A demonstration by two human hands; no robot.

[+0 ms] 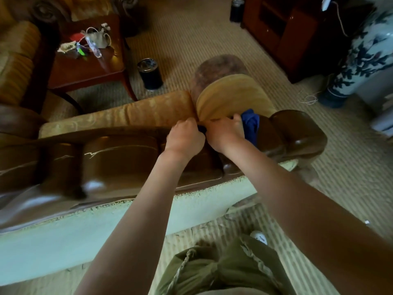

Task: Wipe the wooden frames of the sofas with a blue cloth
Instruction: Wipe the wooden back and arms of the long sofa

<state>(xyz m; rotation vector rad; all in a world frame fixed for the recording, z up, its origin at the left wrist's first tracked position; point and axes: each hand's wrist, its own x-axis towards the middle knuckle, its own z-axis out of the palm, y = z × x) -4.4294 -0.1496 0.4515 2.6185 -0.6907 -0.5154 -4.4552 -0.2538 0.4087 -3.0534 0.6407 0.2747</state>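
Green trousers [223, 271] sit nearest; beyond, both hands meet on the frame [119, 150]. The left hand [184, 136] pinches one cloth [251, 124] end, the right hand [225, 130] bunches the rest. Soft, light and limp, it is probably best gripped in a wad. It stretches left-right along the frame beside the cushion [231, 96].

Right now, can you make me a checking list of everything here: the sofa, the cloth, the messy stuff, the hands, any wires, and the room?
Surface: carved wooden sofa frame, glossy, seen from behind.
Job's things: blue cloth bunched on the frame beside a yellow cushion.
Clutter: side table strewn with small items; dark bin on the carpet.
Grippers: left hand and right hand both grip the cloth.
Cables: white cord on the floor.
Surroundings: blue-and-white floor vase, dark cabinet.
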